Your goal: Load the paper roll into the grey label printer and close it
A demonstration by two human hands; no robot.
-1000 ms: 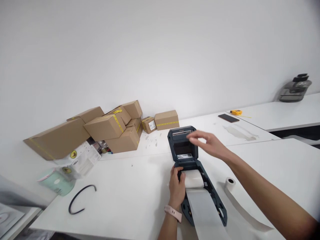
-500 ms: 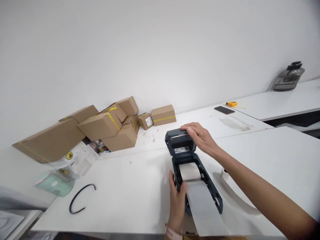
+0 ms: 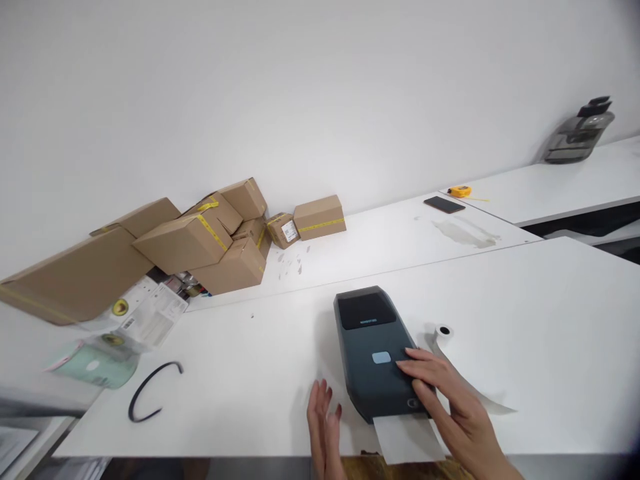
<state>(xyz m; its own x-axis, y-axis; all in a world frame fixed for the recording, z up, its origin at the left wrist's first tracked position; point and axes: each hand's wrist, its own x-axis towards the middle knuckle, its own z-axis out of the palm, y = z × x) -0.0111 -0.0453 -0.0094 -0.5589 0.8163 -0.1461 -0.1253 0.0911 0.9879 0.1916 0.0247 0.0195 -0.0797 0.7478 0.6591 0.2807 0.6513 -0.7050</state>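
Observation:
A dark blue-grey label printer [image 3: 360, 367] sits on the white table with its lid closed. A strip of white label paper [image 3: 407, 437] sticks out of its front end, over the table's edge. My right hand [image 3: 453, 397] rests on the printer's right side, fingers stretched across the lid near a pale blue button [image 3: 381, 358]. Just left of the printer, my left hand [image 3: 324, 427] is held upright with fingers extended, apart from it and holding nothing. To the right stands a small paper roll [image 3: 444, 331] with its loose tail curling forward.
Cardboard boxes [image 3: 183, 243] are piled at the back left. A curved black band [image 3: 145, 390] and a mint-green pouch [image 3: 100, 363] lie at the left. Farther back are a phone [image 3: 445, 205], a yellow tape measure [image 3: 459, 191] and a grey transparent bottle [image 3: 577, 137].
The printer's lid has swung shut over the paper roll inside. My right hand came down from the raised lid onto its top, and my left hand moved off the printer's side.

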